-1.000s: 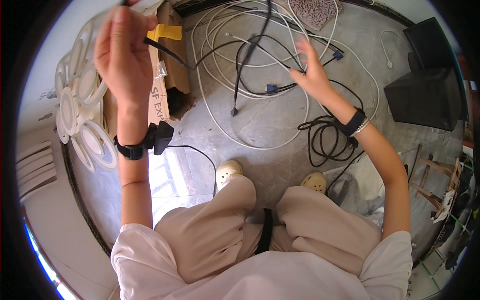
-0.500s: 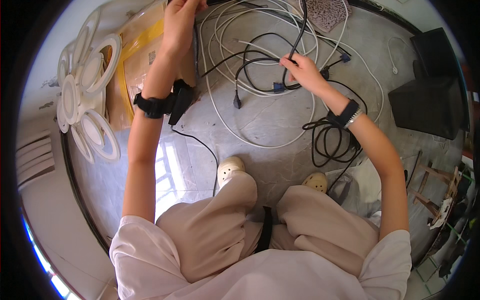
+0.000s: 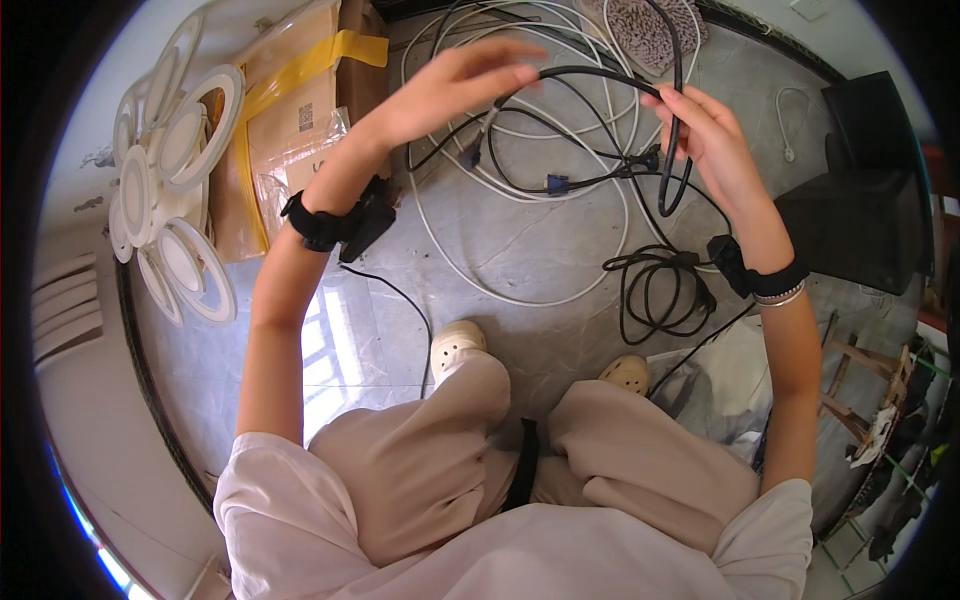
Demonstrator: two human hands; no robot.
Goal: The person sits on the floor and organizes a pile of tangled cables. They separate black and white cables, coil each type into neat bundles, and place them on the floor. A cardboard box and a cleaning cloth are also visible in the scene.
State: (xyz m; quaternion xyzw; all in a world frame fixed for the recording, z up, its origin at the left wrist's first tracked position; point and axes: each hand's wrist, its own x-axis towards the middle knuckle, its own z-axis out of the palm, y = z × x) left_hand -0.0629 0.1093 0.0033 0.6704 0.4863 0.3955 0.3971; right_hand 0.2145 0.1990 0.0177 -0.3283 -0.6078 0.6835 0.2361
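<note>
A thick black cable (image 3: 598,70) arches between my hands above the floor. My right hand (image 3: 706,132) pinches it between thumb and fingers, and a long loop of it rises and hangs beside those fingers. At the cable's other side, my left hand (image 3: 462,88) has its fingers stretched out, slightly blurred, with the thumb against or just over the cable. Below that hand, a dark connector (image 3: 470,155) hangs or lies near the coils. A blue connector (image 3: 557,184) on a black cord rests over a large coil of white cable (image 3: 545,298).
Another black cord (image 3: 650,290) lies bundled near my right foot. Taped cardboard boxes (image 3: 285,125) and a white petal-shaped lamp (image 3: 140,198) stand at left. Black box-shaped items (image 3: 850,215) are at right, a shaggy mat (image 3: 655,35) at the far side.
My left hand has come down from the far edge and rightward, its fingers now stretched. My right hand has moved right, raising the black cable into a loop.
</note>
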